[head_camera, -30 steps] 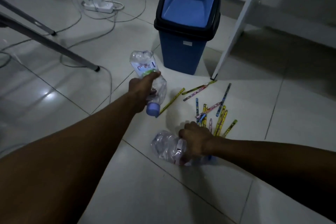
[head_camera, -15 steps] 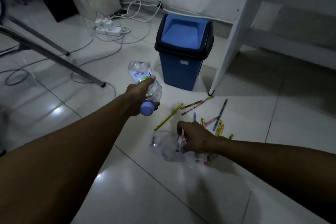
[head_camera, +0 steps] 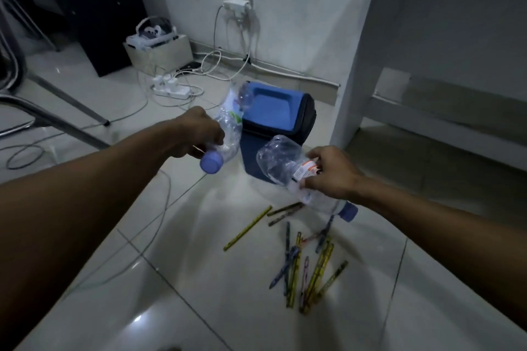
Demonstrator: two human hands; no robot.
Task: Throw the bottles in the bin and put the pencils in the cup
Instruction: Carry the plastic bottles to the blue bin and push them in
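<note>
Carrying two crumpled plastic bottles toward the blue swing-lid bin.

On the left, the left hand point(head_camera: 199, 134) is wrapped around a crushed clear bottle point(head_camera: 232, 118), its purple cap pointing back at the person and its base tilted up beside the bin's lid. The blue bin point(head_camera: 281, 120) stands on the floor against a white upright, lid shut as far as I can tell. To its right, the right hand point(head_camera: 332, 172) pinches a second crumpled bottle point(head_camera: 282, 164) at its label, cap hanging low. Below, the pencils point(head_camera: 310, 268) lie scattered on the tile; no cup is in view. Judging the risk: the flap must be pushed in, so a light bottle could bounce off it and roll, and the thin label pinch could slip.
</note>
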